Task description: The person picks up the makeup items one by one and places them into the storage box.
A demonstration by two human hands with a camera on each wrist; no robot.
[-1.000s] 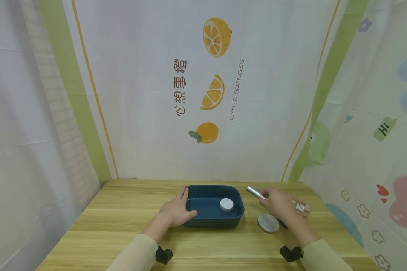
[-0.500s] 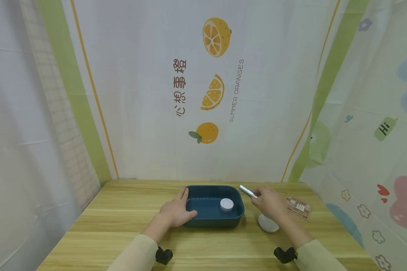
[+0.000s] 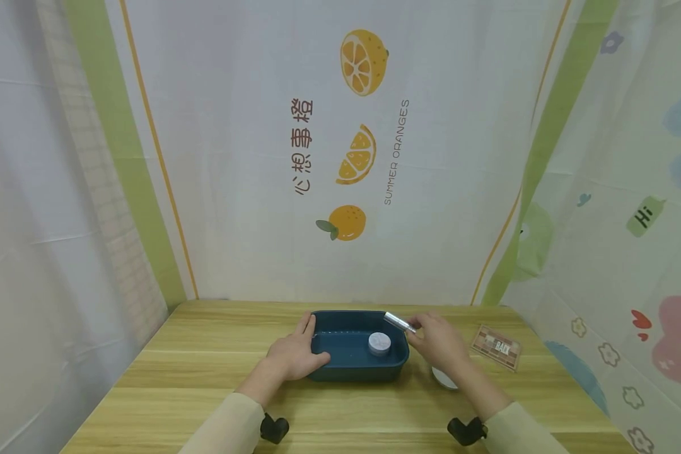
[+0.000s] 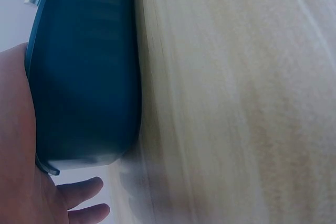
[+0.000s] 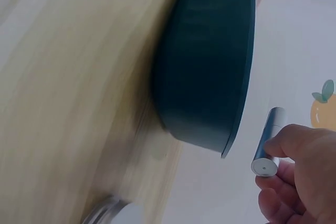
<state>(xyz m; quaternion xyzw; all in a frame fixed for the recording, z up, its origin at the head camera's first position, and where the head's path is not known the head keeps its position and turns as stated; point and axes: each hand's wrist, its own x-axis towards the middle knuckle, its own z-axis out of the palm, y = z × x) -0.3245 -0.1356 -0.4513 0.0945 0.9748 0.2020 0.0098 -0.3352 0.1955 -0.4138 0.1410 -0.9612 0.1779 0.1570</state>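
My left hand point(image 3: 297, 356) rests against the left end of a dark teal plastic bin point(image 3: 356, 373), its fingers spread along the rim. Between the thumb and fingers of my right hand point(image 3: 439, 340) is a slim, shiny silver tube point(image 3: 399, 322), whose kind I cannot tell. It is tilted in the air at the bin's right rear corner. The right wrist view shows the flat round end of the tube point(image 5: 264, 167) under the thumb. Inside the bin, toward the right, lies a small round white container point(image 3: 379, 343) with a marked top.
A round, flat silver tin point(image 3: 444, 378) lies on the wooden table right of the bin, partly hidden by my right forearm. Farther right is a flat brown brick-patterned card or case point(image 3: 496, 347) lettered "BACK". Printed curtains point(image 3: 250, 189) hang behind and on both sides.
My right hand has carried the silver tube leftward from beside the brown card to the bin's right rim, uncovering the card and covering more of the tin. The left hand stays put.
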